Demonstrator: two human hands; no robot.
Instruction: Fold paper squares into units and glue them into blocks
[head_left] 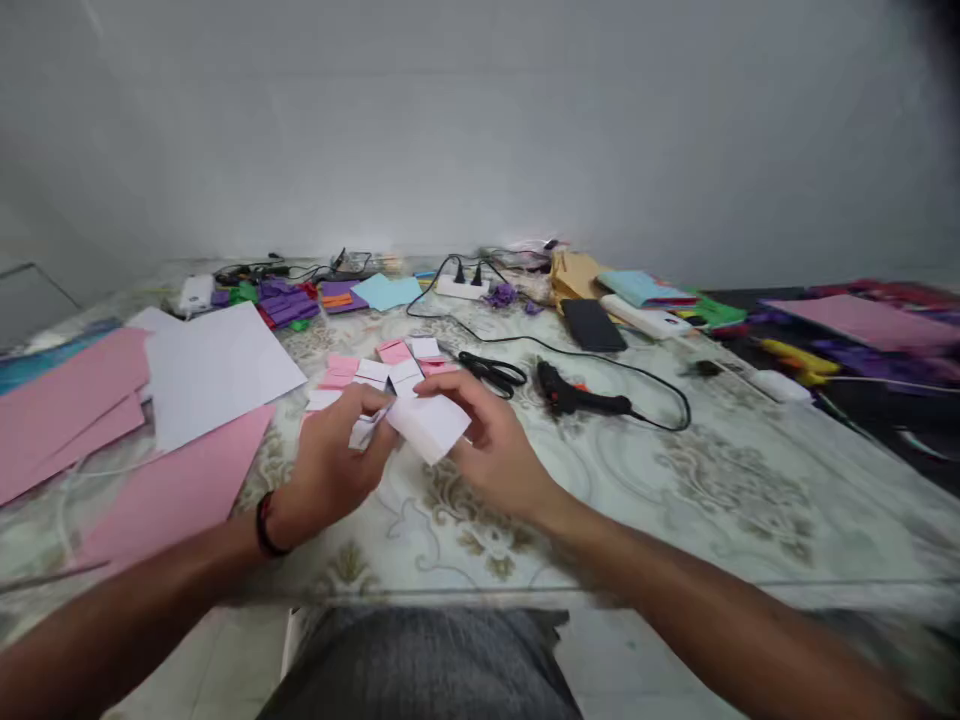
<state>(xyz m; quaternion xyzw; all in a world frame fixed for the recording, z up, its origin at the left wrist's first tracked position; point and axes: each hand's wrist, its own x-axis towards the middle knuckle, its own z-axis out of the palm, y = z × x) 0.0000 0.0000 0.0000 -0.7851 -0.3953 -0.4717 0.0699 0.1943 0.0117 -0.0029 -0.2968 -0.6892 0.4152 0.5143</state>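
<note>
My hands (335,458) (491,432) grip the folded white paper (429,425) above the bench (517,560), its long axis slanting from upper left to lower right, its broad end toward my right.

Tablecloth (720,500) open at near right; scissors (491,372), glue gun (581,397) (cord (688,408) looping) obstruct beyond.
</note>
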